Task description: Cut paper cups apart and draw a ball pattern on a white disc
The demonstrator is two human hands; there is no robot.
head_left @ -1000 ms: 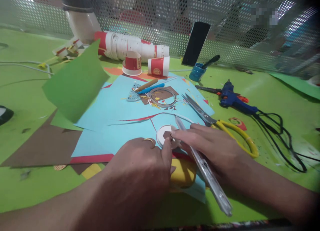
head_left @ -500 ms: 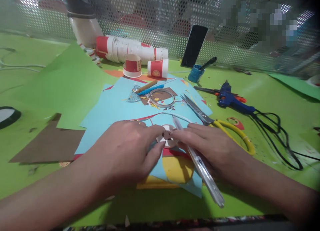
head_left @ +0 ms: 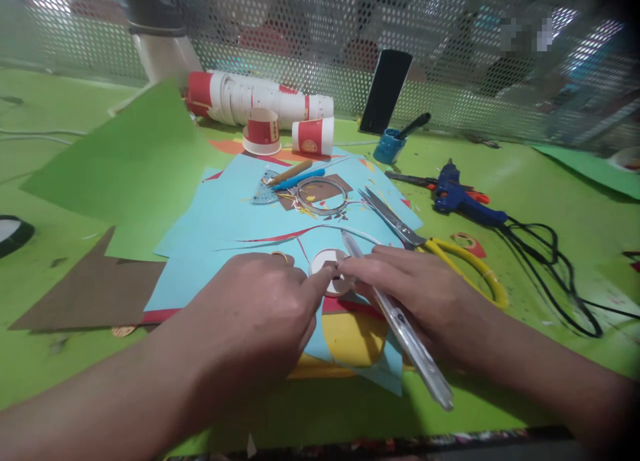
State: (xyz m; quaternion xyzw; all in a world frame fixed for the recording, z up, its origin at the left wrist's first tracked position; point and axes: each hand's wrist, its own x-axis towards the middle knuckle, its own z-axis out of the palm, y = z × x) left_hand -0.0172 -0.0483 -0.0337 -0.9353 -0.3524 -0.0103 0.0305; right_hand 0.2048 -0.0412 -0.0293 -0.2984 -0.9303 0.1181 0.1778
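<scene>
Pinching the white disc (head_left: 330, 269) together, left hand (head_left: 260, 308) and right hand (head_left: 415, 291) risk tearing it; the clear ruler (head_left: 400, 321) beside it may slip.

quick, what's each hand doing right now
Left hand: fingers curled, fingertips pressing the white paper disc; nothing gripped.
Right hand: shut on the clear pen, fingertips also on the disc.

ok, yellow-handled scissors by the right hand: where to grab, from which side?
Grip the yellow handle loops, coming from the right. The scissors lie flat, blades open and pointing away to the upper left; the loops sit clear beside the right hand.
</scene>
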